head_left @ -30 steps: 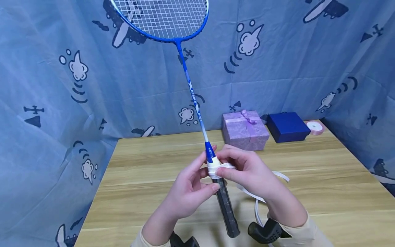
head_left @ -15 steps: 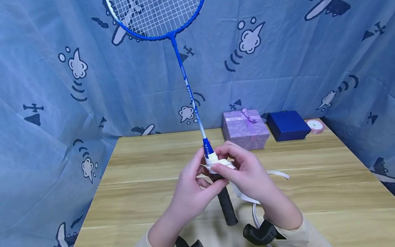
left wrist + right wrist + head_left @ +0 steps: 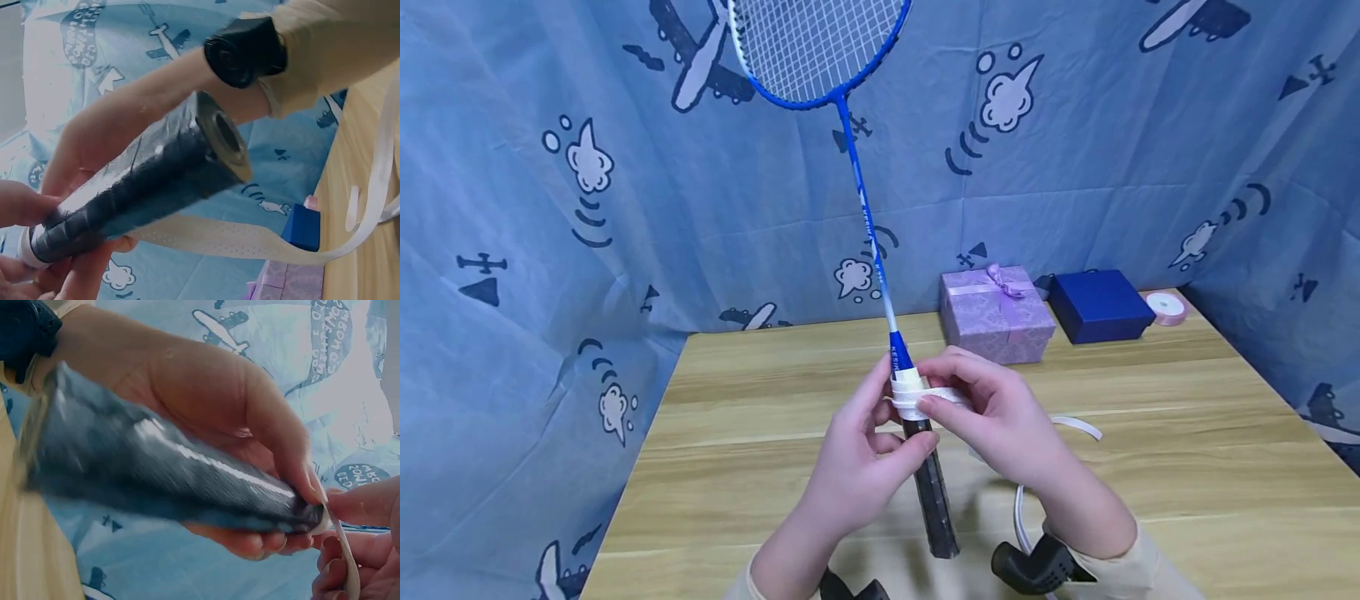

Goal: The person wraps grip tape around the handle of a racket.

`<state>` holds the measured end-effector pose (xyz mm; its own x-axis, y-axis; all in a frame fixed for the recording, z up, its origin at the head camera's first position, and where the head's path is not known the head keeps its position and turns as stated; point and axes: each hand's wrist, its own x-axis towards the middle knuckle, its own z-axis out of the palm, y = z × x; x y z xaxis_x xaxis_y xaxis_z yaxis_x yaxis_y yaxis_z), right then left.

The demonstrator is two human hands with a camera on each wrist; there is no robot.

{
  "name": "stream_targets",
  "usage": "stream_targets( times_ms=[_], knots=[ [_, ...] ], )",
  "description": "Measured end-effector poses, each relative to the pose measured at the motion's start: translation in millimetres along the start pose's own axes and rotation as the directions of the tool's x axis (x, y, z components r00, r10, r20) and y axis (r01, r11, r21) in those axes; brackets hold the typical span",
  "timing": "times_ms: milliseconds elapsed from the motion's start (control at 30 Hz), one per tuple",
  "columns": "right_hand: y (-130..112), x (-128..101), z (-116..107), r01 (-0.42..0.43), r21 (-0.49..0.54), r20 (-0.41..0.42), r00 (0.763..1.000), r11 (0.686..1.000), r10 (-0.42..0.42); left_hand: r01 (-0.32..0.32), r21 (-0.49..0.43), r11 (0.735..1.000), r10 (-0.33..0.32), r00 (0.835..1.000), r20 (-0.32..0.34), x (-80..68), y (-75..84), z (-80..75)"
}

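A blue badminton racket [image 3: 859, 192] stands nearly upright over the wooden table [image 3: 737, 433], its strung head at the top of the head view. Its black handle [image 3: 931, 492] [image 3: 144, 187] [image 3: 156, 475] points down toward me. My left hand [image 3: 865, 454] grips the handle just under the blue cone. My right hand [image 3: 981, 408] pinches a white grip tape [image 3: 925, 398] against the top of the handle, where a few white turns sit. The loose tape tail [image 3: 1075, 427] [image 3: 250, 240] trails down to the table on the right.
A lilac gift box with a bow [image 3: 996, 315], a dark blue box [image 3: 1100, 305] and a pink ribbon roll [image 3: 1165, 307] stand at the table's back right. Blue printed cloth [image 3: 550, 208] hangs behind and at both sides.
The racket has turned more upright and its head has swung from left back to the right. Both hands stay on the top of the handle, with the tape drawn a little further round.
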<state>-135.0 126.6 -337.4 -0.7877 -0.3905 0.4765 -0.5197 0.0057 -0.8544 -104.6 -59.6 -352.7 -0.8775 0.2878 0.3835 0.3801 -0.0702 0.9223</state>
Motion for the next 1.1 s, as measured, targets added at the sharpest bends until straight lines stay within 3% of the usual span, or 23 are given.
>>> stream_targets(
  times_ms=[200,433,633,733,900,1000,1100],
  knots=[
    [1.9,1.2,-4.3,-0.043,0.084,0.063,0.997,0.996,0.037,0.007,-0.166,0.986,0.011,0.994,0.105,1.5,-1.6,-3.9],
    [4.9,3.5,-6.0,-0.014,0.044,0.101,0.995,0.999,0.01,-0.038,-0.2,0.979,0.072,0.984,0.163,0.9,-5.7,-6.3],
    [4.5,3.8,-4.2,-0.008,0.088,0.106,0.994,0.996,-0.002,-0.05,-0.238,0.97,0.095,0.979,0.178,1.3,-6.7,-6.6],
    [2.9,3.2,-2.1,-0.01,0.088,0.084,0.996,0.996,0.002,-0.024,-0.247,0.969,0.061,0.987,0.146,1.6,-5.0,-4.8],
    [2.0,2.2,0.7,-0.005,-0.022,0.003,1.0,1.0,0.005,0.038,-0.178,0.983,-0.034,0.999,0.027,3.0,-2.9,1.7],
    [2.9,2.0,1.6,-0.008,-0.079,-0.044,0.999,0.997,0.005,0.074,-0.093,0.993,-0.081,0.994,-0.074,2.5,-2.5,5.8],
    [3.5,2.3,3.1,-0.009,-0.119,-0.082,0.997,0.993,-0.001,0.085,0.004,0.996,-0.083,0.983,-0.164,1.4,-2.4,8.3]
  ],
)
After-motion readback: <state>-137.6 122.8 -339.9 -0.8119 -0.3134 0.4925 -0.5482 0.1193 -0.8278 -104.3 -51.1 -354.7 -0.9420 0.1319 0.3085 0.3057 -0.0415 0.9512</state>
